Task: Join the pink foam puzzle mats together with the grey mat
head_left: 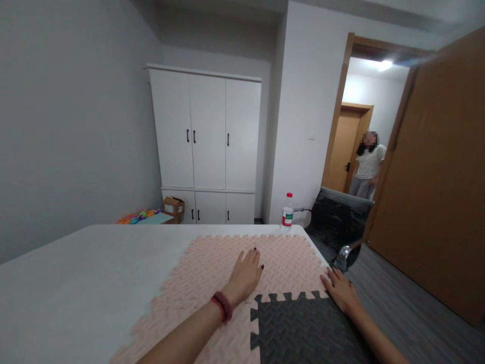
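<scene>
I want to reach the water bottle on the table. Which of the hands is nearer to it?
Left. The left hand lies flat on the pink mat, below and left of the bottle. The right hand rests lower, at the table's right edge.

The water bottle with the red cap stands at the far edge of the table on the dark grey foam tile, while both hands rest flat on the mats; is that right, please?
Not quite. The water bottle stands on the bare table just beyond the pink foam mat, not on the dark grey foam tile. The head view shows it. The left hand and right hand do rest flat on the mats.
</scene>
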### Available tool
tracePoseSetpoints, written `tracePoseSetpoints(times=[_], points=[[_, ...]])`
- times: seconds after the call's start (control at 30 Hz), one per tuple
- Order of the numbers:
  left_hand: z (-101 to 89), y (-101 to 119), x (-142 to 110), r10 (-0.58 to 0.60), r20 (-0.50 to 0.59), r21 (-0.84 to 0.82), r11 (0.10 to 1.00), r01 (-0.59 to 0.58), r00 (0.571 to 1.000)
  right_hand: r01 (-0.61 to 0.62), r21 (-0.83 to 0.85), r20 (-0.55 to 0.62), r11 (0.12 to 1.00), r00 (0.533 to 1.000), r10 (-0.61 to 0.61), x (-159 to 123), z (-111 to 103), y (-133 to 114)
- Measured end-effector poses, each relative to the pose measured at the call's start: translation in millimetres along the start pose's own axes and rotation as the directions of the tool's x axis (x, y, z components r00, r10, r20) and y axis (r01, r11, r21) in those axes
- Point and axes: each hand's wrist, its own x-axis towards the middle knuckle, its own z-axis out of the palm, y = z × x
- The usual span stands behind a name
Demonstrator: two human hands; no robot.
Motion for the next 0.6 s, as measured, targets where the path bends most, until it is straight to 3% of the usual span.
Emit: tracePoseSetpoints(times=[0.13, 0.27, 0.37, 0.43, 0.6], points=[[9.5, 0, -29, -0.020, 0.093, -0.048, 0.999, 0.024, 0.995, 0.006, -0.025, -0.024, 1.000, 1.000, -0.007, -2, -4, -3], [10.7, 1, -30, -0.049, 0.146, -0.092, 0.994, 0.062, 0.988, 0.017, -0.119, -0.137, 0.993, 0.990, -0.033, -17, -20, -14], [0.7, 3, -29, -0.064, 0.174, -0.133, 0.987, 0.088, 0.983, 0.044, -0.260, -0.273, 0.964, 0.955, -0.118, -34, -35, -30], [-9.9, 3, -35, -0.082, 0.185, -0.166, 0.980, 0.113, 0.979, 0.082, -0.321, -0.302, 0.944, 0.936, -0.183, -48, -42, -44], [-40.3, -3, -81, -0.070, 0.105, -0.217, 0.972, 0.092, 0.992, 0.260, -0.223, -0.185, 0.939, 0.935, -0.303, -92, -40, -67]])
